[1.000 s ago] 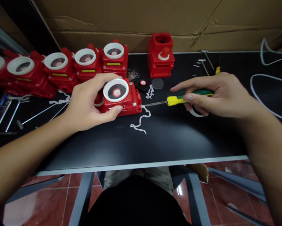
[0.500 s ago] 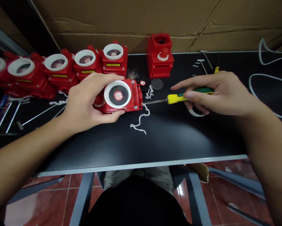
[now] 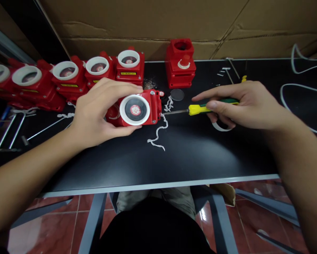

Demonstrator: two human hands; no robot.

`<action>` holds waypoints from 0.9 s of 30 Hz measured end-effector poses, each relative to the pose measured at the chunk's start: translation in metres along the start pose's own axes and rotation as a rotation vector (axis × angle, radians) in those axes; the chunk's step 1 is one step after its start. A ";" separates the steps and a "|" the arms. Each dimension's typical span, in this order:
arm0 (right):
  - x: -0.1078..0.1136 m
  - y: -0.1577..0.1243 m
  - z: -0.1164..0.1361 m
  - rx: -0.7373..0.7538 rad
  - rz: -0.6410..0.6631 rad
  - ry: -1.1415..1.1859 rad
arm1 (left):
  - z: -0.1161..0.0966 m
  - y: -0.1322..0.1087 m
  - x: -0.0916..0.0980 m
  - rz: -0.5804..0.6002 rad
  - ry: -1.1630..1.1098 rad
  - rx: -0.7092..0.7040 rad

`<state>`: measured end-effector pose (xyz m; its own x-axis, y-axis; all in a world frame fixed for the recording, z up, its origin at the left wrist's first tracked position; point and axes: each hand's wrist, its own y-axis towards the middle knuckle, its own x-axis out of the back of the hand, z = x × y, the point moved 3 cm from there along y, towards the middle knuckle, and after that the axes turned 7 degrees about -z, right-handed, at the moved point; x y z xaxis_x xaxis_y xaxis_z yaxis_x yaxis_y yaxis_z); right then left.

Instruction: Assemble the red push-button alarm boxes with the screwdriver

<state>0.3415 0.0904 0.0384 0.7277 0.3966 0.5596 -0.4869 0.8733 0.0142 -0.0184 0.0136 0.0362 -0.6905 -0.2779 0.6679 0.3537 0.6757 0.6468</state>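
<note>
My left hand grips a red box with a white ring on its face, tilted up toward me on the black table. My right hand holds a screwdriver with a yellow and green handle, its index finger stretched along it. The metal tip points left and sits right at the box's right side. A white ring lies under my right hand. A strand of white string trails from the box toward me.
A row of several similar red boxes lines the back left. A taller red unit stands at the back centre, a clear disc before it. Screws and metal pins lie back right, white cable far right, rods left.
My left hand has tipped the red box up, so its ringed face turns more toward me. The screwdriver stays almost in place, its tip closing on the box's right side.
</note>
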 end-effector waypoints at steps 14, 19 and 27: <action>0.017 0.006 -0.008 0.139 -0.207 -0.104 | 0.016 0.000 0.008 0.181 0.254 0.172; 0.018 0.013 -0.021 0.249 -0.197 -0.083 | 0.010 0.000 0.024 0.221 0.435 0.162; 0.003 0.010 -0.004 0.416 -0.008 -0.392 | -0.071 -0.009 -0.017 0.327 0.329 -0.557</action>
<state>0.3408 0.1020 0.0369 0.5371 0.1869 0.8226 -0.6892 0.6594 0.3002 0.0353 -0.0359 0.0454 -0.2995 -0.3716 0.8787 0.8390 0.3359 0.4280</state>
